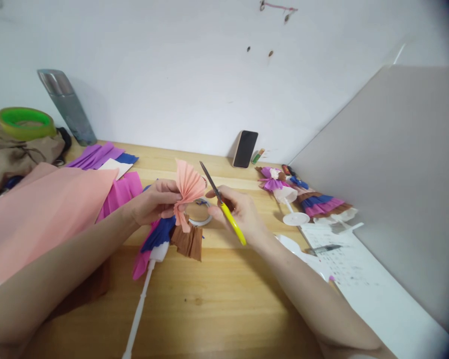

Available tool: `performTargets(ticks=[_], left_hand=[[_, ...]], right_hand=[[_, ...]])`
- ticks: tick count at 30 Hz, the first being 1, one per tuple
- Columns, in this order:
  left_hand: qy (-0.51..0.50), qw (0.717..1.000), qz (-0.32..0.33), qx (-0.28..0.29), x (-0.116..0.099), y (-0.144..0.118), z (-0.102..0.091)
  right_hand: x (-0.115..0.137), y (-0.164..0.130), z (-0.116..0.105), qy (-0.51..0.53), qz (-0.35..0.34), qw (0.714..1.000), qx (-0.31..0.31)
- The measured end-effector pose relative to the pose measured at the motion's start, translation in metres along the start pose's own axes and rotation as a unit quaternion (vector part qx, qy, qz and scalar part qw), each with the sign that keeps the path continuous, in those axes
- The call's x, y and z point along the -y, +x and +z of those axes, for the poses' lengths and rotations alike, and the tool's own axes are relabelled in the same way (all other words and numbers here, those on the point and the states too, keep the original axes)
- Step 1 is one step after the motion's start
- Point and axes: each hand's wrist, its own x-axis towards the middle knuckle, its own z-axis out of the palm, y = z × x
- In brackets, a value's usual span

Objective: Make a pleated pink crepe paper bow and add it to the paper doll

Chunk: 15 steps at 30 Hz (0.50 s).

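Note:
Pinched in my left hand is a piece of pleated peach crepe paper, gathered at its middle and fanned out above and below. My right hand is closed around a pair of scissors with a yellow handle, the dark blades angled up and left beside the paper. Behind and between the hands shows a roll of tape. Below my left hand, a white stick carries blue crepe paper and magenta paper at its top. Pleated brown crepe paper lies just right of it.
Large peach sheets and purple paper cover the left side. A bottle and a green-yellow tape roll stand behind. A phone leans on the wall. A paper-dressed figure, a cutter knife and written sheets lie right.

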Motion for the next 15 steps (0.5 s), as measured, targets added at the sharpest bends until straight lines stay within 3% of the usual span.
performTargets(ticks=[4,9,15], left_hand=[[-0.014,0.999,-0.027,0.032,0.002,-0.002,0.002],[-0.033,0.997,-0.034,0.053,0.002,-0.003,0.003],[-0.029,0.997,-0.039,0.062,0.002,-0.004,0.002]], right_hand=[[-0.003,0.003,-0.002,0.015,-0.039,0.999,0.024],[-0.009,0.004,0.001,-0.03,-0.127,0.991,0.0],[-0.012,0.003,0.004,-0.079,-0.166,0.983,-0.027]])
